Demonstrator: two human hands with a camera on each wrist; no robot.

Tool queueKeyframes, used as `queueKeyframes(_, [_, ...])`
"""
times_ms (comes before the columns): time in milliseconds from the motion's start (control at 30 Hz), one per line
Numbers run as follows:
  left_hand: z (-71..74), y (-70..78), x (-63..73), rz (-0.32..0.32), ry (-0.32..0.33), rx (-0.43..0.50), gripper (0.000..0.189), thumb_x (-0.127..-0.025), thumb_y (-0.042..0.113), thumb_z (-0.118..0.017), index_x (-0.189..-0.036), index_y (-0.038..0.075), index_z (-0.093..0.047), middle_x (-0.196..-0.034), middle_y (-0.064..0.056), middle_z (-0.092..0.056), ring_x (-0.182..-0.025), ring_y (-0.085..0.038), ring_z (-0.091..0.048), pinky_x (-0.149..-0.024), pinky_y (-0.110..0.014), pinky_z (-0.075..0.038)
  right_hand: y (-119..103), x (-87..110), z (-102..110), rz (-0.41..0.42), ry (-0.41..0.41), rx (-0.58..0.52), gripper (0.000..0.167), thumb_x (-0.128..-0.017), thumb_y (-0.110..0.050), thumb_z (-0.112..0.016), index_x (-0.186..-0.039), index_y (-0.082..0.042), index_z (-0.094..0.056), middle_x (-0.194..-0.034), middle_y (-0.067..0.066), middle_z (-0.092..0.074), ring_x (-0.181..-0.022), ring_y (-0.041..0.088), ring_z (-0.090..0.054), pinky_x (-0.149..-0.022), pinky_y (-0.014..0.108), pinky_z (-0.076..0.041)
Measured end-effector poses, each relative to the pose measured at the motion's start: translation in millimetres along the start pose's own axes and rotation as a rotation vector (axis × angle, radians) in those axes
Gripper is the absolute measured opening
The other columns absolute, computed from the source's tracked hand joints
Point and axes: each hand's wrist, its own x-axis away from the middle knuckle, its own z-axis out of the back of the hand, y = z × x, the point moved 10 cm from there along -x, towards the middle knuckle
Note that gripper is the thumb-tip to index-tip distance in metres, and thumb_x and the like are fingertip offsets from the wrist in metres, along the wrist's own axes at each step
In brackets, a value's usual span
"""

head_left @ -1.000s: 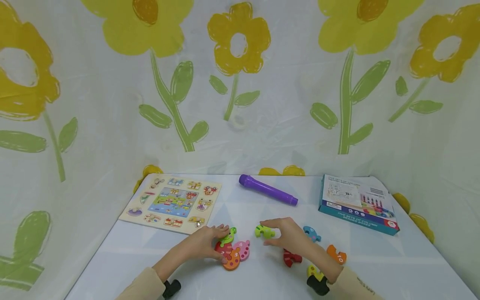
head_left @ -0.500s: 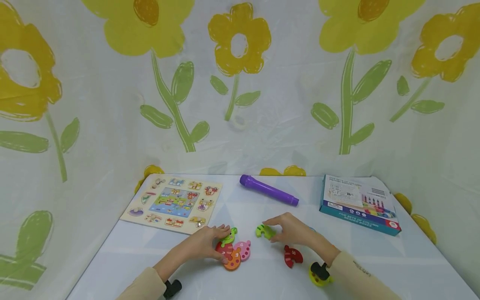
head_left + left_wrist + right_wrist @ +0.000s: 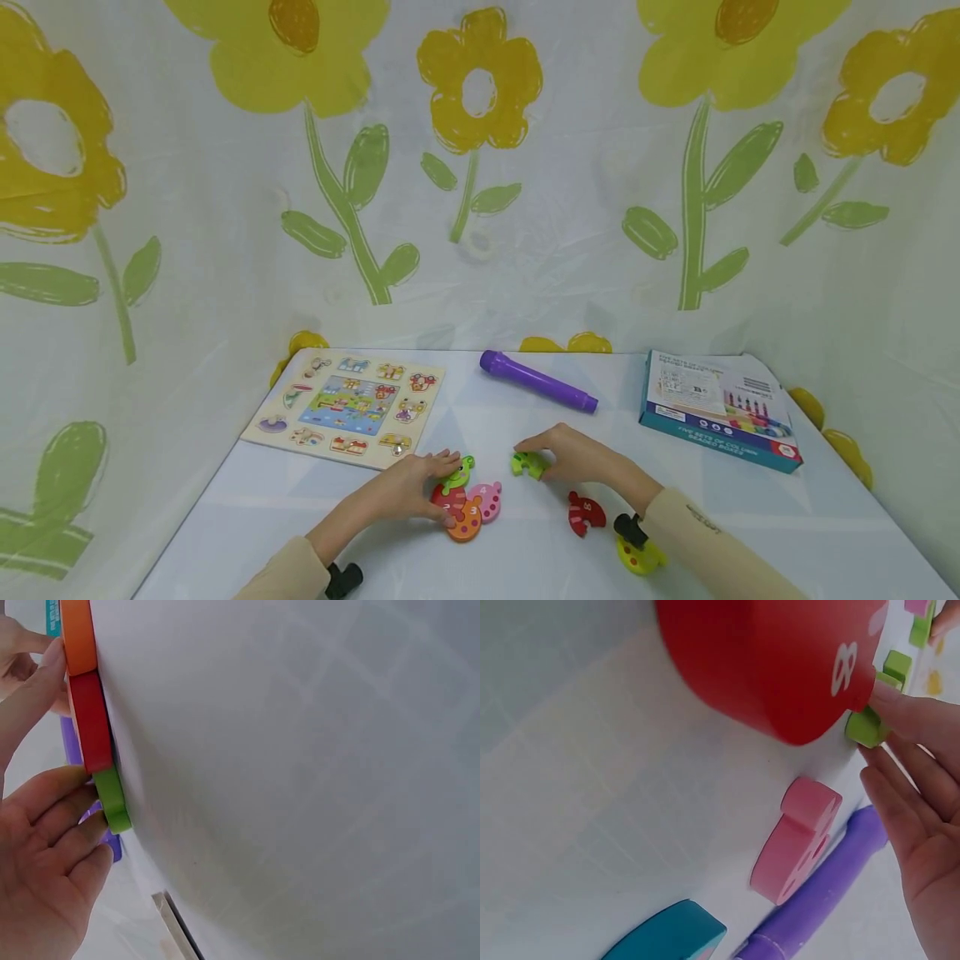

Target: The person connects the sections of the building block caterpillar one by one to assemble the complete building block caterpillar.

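Observation:
My left hand (image 3: 405, 486) grips a joined group of caterpillar puzzle pieces at the table's middle, thumb at the orange number 3 piece (image 3: 467, 527) and fingertips at the green smiling head (image 3: 459, 472). Between those two is a red piece (image 3: 91, 720), and a pink number 4 piece (image 3: 489, 498) adjoins on the right. My right hand (image 3: 577, 457) pinches a green striped puzzle piece (image 3: 527, 463) between thumb and fingers, a short gap right of the group. A red number 8 piece (image 3: 587, 512) lies below the right hand, apart from it.
Beside the right wrist lies a yellow piece (image 3: 641, 560). The right wrist view shows another pink piece (image 3: 795, 844) and a teal piece (image 3: 671, 934). Behind are a wooden puzzle board (image 3: 341, 408), a purple toy microphone (image 3: 538, 382) and a teal-edged box (image 3: 720, 408).
My right hand has shifted slightly up and turned with the green striped piece. Its forearm now covers the loose blue and orange pieces seen earlier. The left hand keeps its hold.

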Motion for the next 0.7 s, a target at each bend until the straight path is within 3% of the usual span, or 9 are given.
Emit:
queueKeyframes(267, [4.2,1.3,2.9,-0.037,0.045,0.058,0.080,-0.072,0.039,-0.082,-0.137,0.004,-0.053,-0.145,-0.010,-0.046,-0.136,-0.029,-0.039,-0.110,-0.050,-0.032,-0.1,-3.3,-1.0,-0.006,-0.002,0.025,0.046,-0.080,-0.005,-0.077,-0.125,-0.011,-0.066,-0.122,0.000,-0.066,-0.116,0.020,-0.060,-0.094,0.034,-0.052])
queueKeyframes(533, [8.5,-3.5,8.1,0.050,0.106,0.086,0.081,-0.068,0.036,-0.085,-0.134,0.001,-0.054,-0.141,-0.017,-0.049,-0.131,-0.035,-0.044,-0.108,-0.051,-0.036,-1.8,-0.9,2.7,0.004,0.049,-0.016,0.048,-0.077,-0.006,-0.080,-0.123,-0.006,-0.066,-0.119,0.004,-0.068,-0.112,0.023,-0.062,-0.090,0.032,-0.054])
queueKeyframes(700, [8.4,-5.3,10.3,0.060,0.120,0.109,0.080,-0.068,0.033,-0.086,-0.134,0.000,-0.055,-0.140,-0.018,-0.049,-0.131,-0.036,-0.045,-0.107,-0.051,-0.036,-5.0,1.7,3.4,0.029,0.076,-0.037,0.048,-0.077,-0.008,-0.080,-0.123,-0.006,-0.066,-0.119,0.005,-0.068,-0.108,0.021,-0.064,-0.088,0.028,-0.055])
